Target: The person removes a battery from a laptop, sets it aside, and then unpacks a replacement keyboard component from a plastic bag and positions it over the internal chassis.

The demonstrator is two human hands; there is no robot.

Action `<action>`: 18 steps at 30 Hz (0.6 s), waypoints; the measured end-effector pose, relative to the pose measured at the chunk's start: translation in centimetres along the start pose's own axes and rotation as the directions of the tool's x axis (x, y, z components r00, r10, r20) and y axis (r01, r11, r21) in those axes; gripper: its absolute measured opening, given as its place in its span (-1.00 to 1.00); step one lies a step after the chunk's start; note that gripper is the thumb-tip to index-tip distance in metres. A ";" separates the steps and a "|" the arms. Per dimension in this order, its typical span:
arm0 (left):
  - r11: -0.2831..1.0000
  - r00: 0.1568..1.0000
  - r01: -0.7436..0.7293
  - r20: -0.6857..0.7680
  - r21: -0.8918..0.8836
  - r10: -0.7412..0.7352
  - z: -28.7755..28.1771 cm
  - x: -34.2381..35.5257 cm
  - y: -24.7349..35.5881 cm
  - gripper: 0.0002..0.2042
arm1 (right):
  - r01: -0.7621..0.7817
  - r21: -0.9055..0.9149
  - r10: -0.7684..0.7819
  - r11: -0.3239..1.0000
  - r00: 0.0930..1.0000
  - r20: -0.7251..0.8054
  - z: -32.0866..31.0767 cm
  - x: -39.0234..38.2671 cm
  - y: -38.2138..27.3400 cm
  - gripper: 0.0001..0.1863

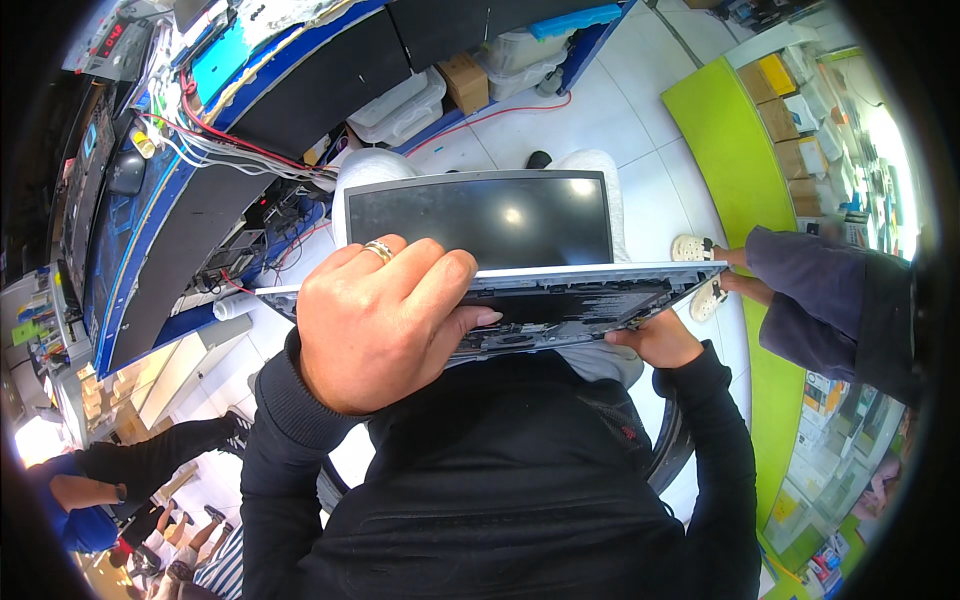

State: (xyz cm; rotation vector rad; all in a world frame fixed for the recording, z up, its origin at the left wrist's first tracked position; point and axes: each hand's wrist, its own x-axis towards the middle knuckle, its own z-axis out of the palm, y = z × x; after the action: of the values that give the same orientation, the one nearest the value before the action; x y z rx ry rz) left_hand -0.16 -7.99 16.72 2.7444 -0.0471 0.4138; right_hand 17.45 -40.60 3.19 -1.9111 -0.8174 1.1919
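An open laptop rests across my lap, its dark screen (470,222) facing up between my knees. Its base (570,308) is tilted up toward me, and the side turned to my body shows bare inner parts. My left hand (385,320) is closed over the upper edge of the base, with the thumb on the inner side and a ring on one finger. At the right end, my right hand (662,340) grips the lower corner of the base, thumb on the near side. The right fingers beneath are partly hidden.
A blue-edged workbench (160,290) with tangled cables (215,145) runs along the left. Clear plastic bins (400,110) and a cardboard box (464,82) sit under it. A green counter (712,120) curves along the right, where a person (815,290) stands close. Other people are at lower left.
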 end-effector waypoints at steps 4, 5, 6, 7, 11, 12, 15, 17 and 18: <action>1.000 1.000 -0.003 -0.022 -0.023 0.002 0.1 0.0 0.0 -0.62 | -0.016 0.029 0.015 0.999 1.000 0.004 0.1 0.0 0.2 -0.49; 1.000 1.000 -0.004 -0.022 -0.024 0.004 0.1 0.1 0.0 -0.62 | -0.033 0.072 0.033 0.997 0.999 -0.005 0.2 0.0 0.4 -0.49; 1.000 1.000 -0.001 -0.019 -0.019 0.001 0.1 0.1 0.0 -0.61 | -0.050 0.115 0.052 0.992 0.999 -0.013 0.3 0.0 0.6 -0.50; 1.000 1.000 0.004 -0.016 -0.013 -0.004 0.1 0.1 0.1 -0.61 | -0.049 0.116 0.051 0.992 0.999 -0.013 0.3 0.0 0.7 -0.50; 1.000 1.000 0.002 -0.014 -0.014 -0.002 0.1 0.1 0.1 -0.61 | -0.016 0.078 0.016 0.997 1.000 0.008 0.2 0.1 0.7 -0.51; 1.000 1.000 0.004 -0.017 -0.013 -0.004 0.1 0.1 0.1 -0.61 | -0.030 0.079 0.029 0.996 0.999 0.017 0.2 0.1 0.6 -0.51; 1.000 1.000 0.005 -0.020 -0.015 -0.005 0.1 0.1 0.1 -0.61 | -0.022 0.104 0.022 0.994 1.000 0.004 0.3 0.1 0.6 -0.51; 1.000 1.000 0.006 -0.019 -0.015 -0.006 0.1 0.0 0.0 -0.61 | -0.027 0.098 0.026 0.995 1.000 0.004 0.3 0.1 0.5 -0.51; 1.000 1.000 0.004 -0.021 -0.013 -0.005 0.1 0.1 0.1 -0.61 | -0.032 0.092 0.031 0.995 0.999 0.004 0.3 0.1 0.5 -0.52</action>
State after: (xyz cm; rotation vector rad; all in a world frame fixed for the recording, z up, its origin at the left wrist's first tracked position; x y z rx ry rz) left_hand -0.07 -8.07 16.69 2.7262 -0.0381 0.4396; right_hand 17.28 -40.66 2.63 -1.8538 -0.7230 1.2298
